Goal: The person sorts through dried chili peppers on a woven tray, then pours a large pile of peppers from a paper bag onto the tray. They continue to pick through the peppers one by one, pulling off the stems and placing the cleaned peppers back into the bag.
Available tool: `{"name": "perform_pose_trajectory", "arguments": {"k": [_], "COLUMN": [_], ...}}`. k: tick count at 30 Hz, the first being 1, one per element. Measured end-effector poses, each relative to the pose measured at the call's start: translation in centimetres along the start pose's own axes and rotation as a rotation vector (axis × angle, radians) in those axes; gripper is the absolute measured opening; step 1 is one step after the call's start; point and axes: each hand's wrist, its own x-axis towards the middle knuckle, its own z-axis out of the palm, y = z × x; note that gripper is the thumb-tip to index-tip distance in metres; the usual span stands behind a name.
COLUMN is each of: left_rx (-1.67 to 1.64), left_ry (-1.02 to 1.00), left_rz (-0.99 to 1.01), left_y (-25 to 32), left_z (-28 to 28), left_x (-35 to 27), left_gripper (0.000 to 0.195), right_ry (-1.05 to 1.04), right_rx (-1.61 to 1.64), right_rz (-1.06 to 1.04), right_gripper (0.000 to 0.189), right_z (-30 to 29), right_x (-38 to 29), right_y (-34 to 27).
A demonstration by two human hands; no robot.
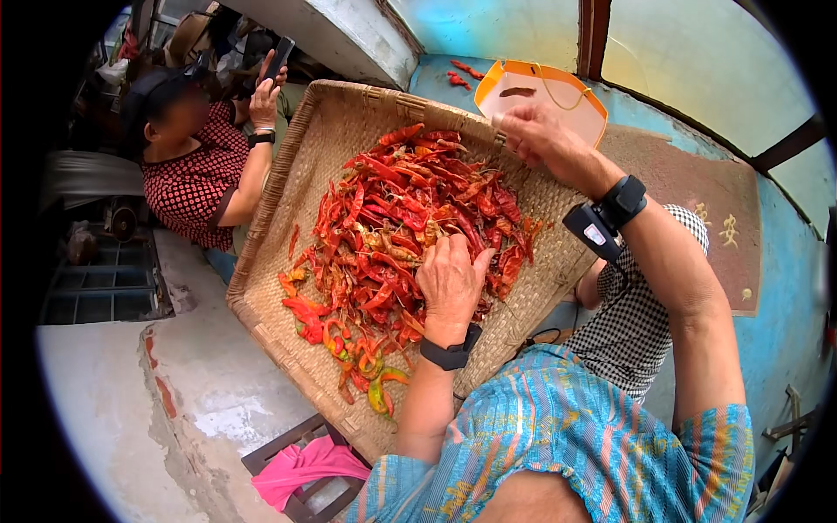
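A shallow woven bamboo tray point(261, 229) lies tilted in front of me, with a heap of dried red chili peppers point(392, 196) in it. My left hand point(453, 278) rests on the right part of the heap, fingertips among the peppers; whether it grips one is hidden. Nearer me, some fresher green and orange chilies point(376, 386) lie apart from the redder ones. My right hand point(539, 137) is raised over the tray's far right rim, beside an open paper bag point(562, 104) with an orange edge. Its fingers are curled and blurred, and I cannot make out anything in them. One dark dried pepper point(517, 92) shows against the bag's pale inside.
Across the tray's left side sits another person point(196, 157) holding up a phone point(280, 59). A few red chilies point(459, 80) lie on the blue floor left of the bag. A brown mat point(732, 189) is at the right. Pink cloth point(307, 467) hangs over a dark wooden frame.
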Motion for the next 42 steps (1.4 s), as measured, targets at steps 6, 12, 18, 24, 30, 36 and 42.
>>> {"name": "perform_pose_trajectory", "arguments": {"k": [6, 12, 18, 24, 30, 36, 42], "left_rx": [-0.08, -0.676, -0.672, -0.14, -0.178, -0.578, -0.868], "left_ry": [0.045, -0.011, 0.124, 0.128, 0.138, 0.254, 0.269], "left_rz": [-0.032, -0.347, -0.304, -0.16, -0.146, -0.254, -0.348], "left_y": [-1.0, -0.5, -1.6, -2.7, -2.7, -3.4, -1.4], "left_z": [0.4, -1.5, -2.6, -2.3, -1.2, -0.8, -2.7], "left_x": [-0.4, -0.7, -0.6, 1.4, 2.0, 0.2, -0.4], "left_gripper": [0.015, 0.016, 0.014, 0.044, 0.035, 0.027, 0.028], "right_ry": [-0.49, -0.614, -0.582, -0.471, -0.343, -0.009, -0.107], "right_rx": [-0.458, -0.336, -0.329, -0.076, 0.013, 0.498, -0.185], "right_rz": [0.036, 0.113, 0.036, 0.085, 0.04, 0.128, -0.198], "right_gripper": [0.033, 0.033, 0.03, 0.033, 0.033, 0.019, 0.023], "right_z": [4.3, 5.3, 4.7, 2.2, -0.1, -0.8, 1.5], "right_x": [-2.7, -3.9, -4.0, -1.7, 0.1, 1.0, 0.0], "right_y": [1.6, 2.9, 1.0, -0.4, -1.3, -0.2, 2.5]}}
